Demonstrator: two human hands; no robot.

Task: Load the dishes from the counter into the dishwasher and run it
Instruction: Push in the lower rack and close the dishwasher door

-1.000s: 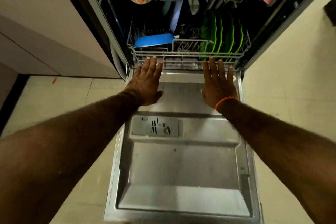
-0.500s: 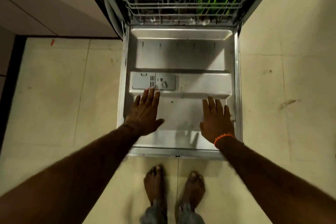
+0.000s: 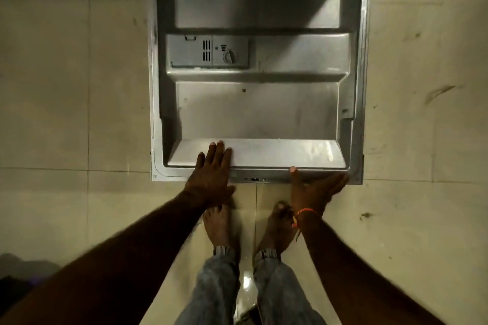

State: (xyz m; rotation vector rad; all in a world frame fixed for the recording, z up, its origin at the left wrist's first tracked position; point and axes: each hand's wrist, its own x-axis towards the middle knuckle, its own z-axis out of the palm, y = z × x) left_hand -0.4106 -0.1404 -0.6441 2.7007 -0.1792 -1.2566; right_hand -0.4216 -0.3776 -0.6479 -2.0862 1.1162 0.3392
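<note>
floor (image 3: 66, 87): pale tiles are filling the left and right sides of the frame, with dark scuff marks showing at the right and a black strip running along the upper left edge.
dishwasher door (image 3: 264, 108): it is lying open and flat, taking up the centre and top of the frame, its steel inner face turned upward and its free edge sitting just below the middle of the frame.
detergent compartment (image 3: 207, 51): a grey panel is sitting in the left half of the door's middle band, with a slotted vent and a round knob on it.
legs: two legs in grey trousers are standing at the bottom centre of the frame, the bare feet (image 3: 221, 224) pointing toward the door's free edge.
left hand (image 3: 211, 174): it is resting palm down at the lower left part of the door's edge; the fingers (image 3: 217, 152) are lying straight and together on the raised ledge, gripping nothing.
right hand (image 3: 314, 190): it is sitting at the lower right part of the door's edge, palm turned up; the thumb is lying on top of the rim and the fingers are reaching flat toward the right, under the edge, so the door's lip is sitting between thumb and fingers.
wrist band (image 3: 303, 212): an orange thread is circling the right wrist, a loose end hanging down.
</note>
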